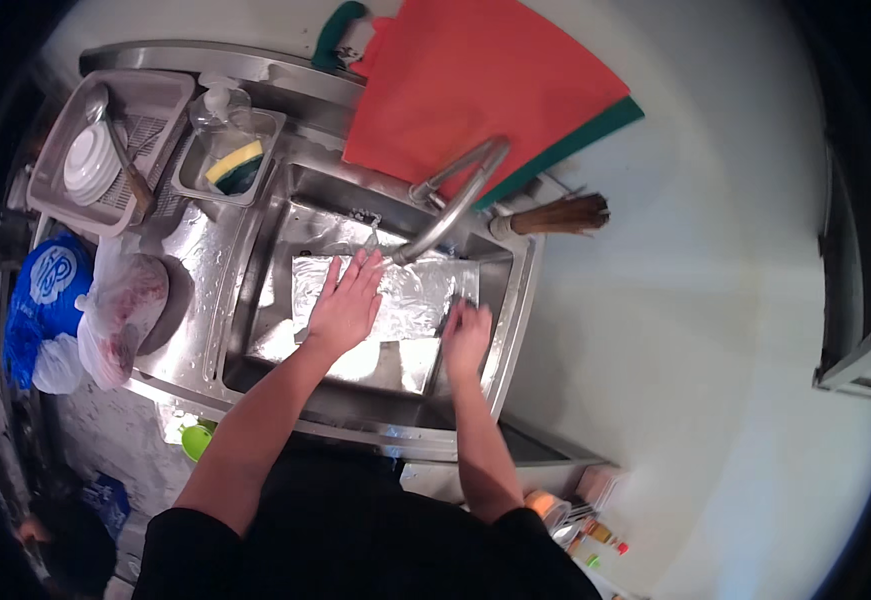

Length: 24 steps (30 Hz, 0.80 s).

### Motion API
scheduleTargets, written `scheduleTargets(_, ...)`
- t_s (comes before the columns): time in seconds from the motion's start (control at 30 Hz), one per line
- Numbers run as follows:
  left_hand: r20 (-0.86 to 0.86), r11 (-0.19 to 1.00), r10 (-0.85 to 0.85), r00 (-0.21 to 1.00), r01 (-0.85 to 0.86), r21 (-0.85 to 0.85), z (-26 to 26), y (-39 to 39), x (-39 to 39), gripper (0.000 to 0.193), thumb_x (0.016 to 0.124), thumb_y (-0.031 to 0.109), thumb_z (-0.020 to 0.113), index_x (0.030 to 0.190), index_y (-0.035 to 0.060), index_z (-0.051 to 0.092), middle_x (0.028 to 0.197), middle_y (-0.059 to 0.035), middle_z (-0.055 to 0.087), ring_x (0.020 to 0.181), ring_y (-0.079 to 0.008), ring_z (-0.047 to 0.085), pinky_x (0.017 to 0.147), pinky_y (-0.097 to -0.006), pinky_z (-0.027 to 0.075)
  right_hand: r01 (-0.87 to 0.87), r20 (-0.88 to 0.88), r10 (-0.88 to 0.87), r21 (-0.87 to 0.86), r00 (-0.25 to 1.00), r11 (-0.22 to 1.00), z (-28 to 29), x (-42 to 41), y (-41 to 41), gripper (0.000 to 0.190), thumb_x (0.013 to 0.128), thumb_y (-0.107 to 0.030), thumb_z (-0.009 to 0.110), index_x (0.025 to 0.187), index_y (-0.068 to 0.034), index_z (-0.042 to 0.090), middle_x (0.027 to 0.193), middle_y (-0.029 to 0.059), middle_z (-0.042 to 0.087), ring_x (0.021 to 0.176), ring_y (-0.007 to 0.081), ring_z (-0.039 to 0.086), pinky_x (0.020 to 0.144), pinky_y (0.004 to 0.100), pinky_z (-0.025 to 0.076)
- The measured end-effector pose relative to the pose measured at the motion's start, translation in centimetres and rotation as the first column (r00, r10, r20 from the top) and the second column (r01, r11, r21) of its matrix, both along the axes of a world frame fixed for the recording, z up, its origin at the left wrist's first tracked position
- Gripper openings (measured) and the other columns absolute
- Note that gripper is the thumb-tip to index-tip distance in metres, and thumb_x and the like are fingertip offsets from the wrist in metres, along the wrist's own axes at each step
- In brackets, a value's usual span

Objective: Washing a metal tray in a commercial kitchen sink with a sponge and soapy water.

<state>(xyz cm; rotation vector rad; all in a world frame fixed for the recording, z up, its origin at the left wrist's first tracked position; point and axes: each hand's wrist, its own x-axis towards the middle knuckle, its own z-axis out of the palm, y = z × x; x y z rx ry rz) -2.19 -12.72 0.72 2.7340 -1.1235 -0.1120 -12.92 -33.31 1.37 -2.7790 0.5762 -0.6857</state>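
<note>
A sheet of aluminium foil (413, 300), creased and shiny, lies across a stainless steel sink (398, 412). My left hand (347, 300) rests flat on the foil's left part, fingers apart, with nothing held. At the foil's right end is my right hand (467, 337), its fingers curled and slightly blurred; whether they grip the edge or a small dark thing beside them cannot be told. The curved metal faucet (454, 221) reaches over the foil's far edge, its tip near my left fingertips. What lies beneath the foil is hidden.
Left of the sink stand a plastic basket (41, 180) with white dishes and a ladle, and a metal tray (278, 131) with a sponge (235, 166) and a pump bottle (221, 112). Tied plastic bags (124, 319) lie nearer. Red cutting boards (473, 82) and a bamboo brush (555, 216) stand behind.
</note>
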Motion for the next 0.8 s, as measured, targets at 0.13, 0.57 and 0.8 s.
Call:
scheduleTargets(0.13,0.096,1.0,-0.01,0.995,0.009,0.014,0.4,-0.1,0.0,0.05,0.103,0.034,0.033,0.145,0.0097,0.045,0.16,-0.0042,0.026,0.148,-0.0231,0.019,0.121,-0.0492,0.009,-0.045,-0.033,0.046,0.029,0.998,0.999,0.5,-1.6,-0.3,0.011,0.086,-0.004,0.065,0.077,0.0,0.062,0.078,0.019,0.054,0.078,0.0377,0.055,0.068,0.0467,0.046)
scheduleTargets(0.57,0.055,0.999,-0.022,0.998,0.02,0.029,0.9,-0.1,0.0,0.049,0.102,0.034,0.035,0.145,0.0113,0.045,0.16,-0.0042,0.026,0.149,-0.0238,0.017,0.121,-0.0493,0.009,0.011,-0.021,-0.012,-0.005,1.0,1.0,0.9,0.3,-0.8,0.01,0.087,-0.006,0.065,0.094,0.0,0.07,0.08,0.0171,0.055,0.079,0.0355,0.054,0.07,0.0457,0.046)
scheduleTargets(0.8,-0.02,1.0,-0.005,1.0,0.005,0.009,0.5,-0.1,0.2,0.05,0.102,0.034,0.035,0.145,0.0112,0.044,0.161,-0.0037,0.023,0.149,-0.0227,0.018,0.121,-0.0491,0.01,0.001,0.009,-0.001,-0.034,1.0,0.999,0.0,0.8,0.0,0.025,0.088,-0.006,0.065,0.112,-0.004,0.07,0.099,0.017,0.062,0.09,0.0352,0.059,0.08,0.0442,0.049)
